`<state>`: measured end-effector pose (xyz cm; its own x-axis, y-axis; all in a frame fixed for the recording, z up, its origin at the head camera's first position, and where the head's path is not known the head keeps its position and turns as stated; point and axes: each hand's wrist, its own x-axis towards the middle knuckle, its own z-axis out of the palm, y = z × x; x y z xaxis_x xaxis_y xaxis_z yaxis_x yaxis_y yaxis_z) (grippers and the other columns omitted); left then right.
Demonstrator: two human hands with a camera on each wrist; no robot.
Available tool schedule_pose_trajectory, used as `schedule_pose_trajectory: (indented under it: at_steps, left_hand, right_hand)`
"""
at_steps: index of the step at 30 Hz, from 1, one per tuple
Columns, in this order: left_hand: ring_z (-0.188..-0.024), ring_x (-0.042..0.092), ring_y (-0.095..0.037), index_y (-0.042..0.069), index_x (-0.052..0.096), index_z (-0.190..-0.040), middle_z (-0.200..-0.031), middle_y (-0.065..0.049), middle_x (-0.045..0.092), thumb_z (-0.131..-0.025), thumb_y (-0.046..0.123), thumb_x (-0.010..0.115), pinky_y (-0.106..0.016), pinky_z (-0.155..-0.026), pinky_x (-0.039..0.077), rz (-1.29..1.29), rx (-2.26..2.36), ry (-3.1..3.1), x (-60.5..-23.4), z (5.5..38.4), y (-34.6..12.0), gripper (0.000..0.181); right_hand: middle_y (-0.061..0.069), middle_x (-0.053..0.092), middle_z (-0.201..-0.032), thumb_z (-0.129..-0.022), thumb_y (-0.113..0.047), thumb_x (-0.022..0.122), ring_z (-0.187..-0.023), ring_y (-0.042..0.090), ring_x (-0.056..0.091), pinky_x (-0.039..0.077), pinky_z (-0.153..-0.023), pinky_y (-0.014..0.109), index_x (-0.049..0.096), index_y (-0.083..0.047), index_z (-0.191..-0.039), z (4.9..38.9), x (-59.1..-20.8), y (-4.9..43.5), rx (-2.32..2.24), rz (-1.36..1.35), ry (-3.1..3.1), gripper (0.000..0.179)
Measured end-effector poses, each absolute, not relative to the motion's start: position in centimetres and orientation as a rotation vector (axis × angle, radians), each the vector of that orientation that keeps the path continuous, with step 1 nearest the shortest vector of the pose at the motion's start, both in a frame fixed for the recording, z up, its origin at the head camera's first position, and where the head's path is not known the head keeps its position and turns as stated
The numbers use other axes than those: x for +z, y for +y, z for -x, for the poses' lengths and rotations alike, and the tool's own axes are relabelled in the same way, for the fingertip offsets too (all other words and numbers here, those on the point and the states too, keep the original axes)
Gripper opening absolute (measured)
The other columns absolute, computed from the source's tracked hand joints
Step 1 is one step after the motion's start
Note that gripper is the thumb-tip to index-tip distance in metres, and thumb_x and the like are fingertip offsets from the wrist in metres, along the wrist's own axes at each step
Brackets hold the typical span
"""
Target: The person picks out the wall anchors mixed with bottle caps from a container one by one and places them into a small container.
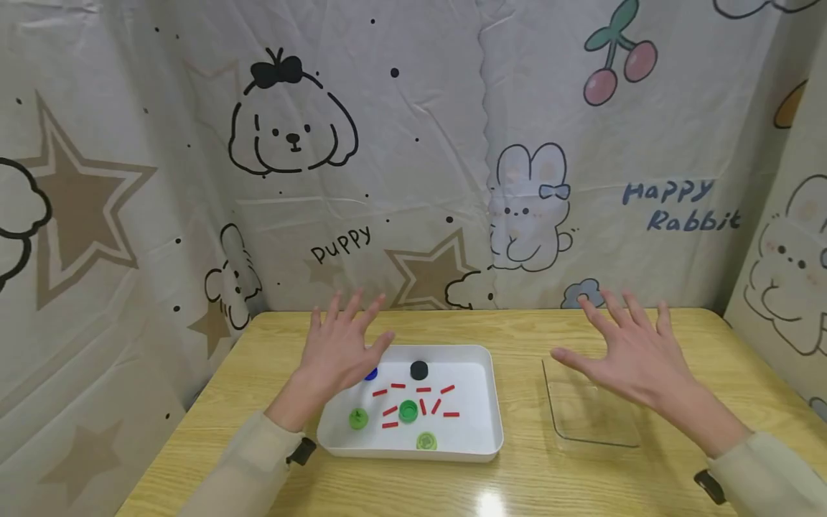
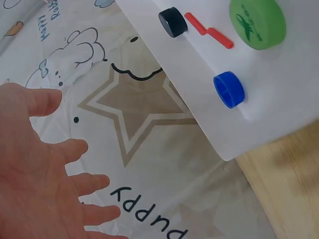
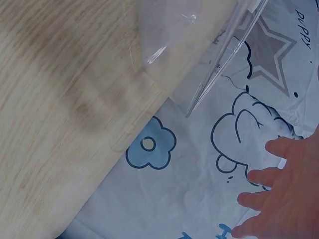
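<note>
Fingers spread and holding nothing, my left hand (image 1: 339,350) is raised over the left end of a white tray (image 1: 465,450). Red strips (image 1: 451,414), several in number, are scattered inside the tray among round bottle caps: a black cap (image 1: 419,370), a dark green cap (image 1: 408,411), two light green caps (image 1: 358,418) and a blue cap (image 2: 229,89), which my left hand partly covers in the head view. My right hand (image 1: 636,357), also spread and holding nothing, hovers above a clear plastic box (image 1: 594,424) and hides part of its far side.
Tray and box stand side by side on a wooden table (image 1: 523,474), the box to the right with a gap between them. A printed curtain (image 1: 413,179) hangs behind the table and along both sides. Dark wrist straps (image 1: 301,451) sit at both sleeves.
</note>
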<state>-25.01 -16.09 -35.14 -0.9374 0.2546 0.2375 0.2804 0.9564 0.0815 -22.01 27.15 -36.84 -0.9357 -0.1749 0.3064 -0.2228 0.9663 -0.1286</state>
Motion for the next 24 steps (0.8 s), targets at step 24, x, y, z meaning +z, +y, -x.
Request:
schedule_pose_trajectory:
  at_steps: [24]
  left_hand:
    - [-0.155,0.021,-0.050,0.026,0.036,-0.166,-0.171,-0.016,0.028,-0.102,0.060,0.053,-0.075,-0.117,0.020,0.437,-0.203,-2.845,-35.7,23.5,-17.5,0.075]
  right_hand:
    - [0.032,0.031,-0.164,-0.090,-0.073,0.066,-0.148,0.058,0.028,-0.010,-0.121,0.068,0.044,-0.006,-0.160,19.7,-37.3,26.4,0.262,-0.458,-2.710,0.100]
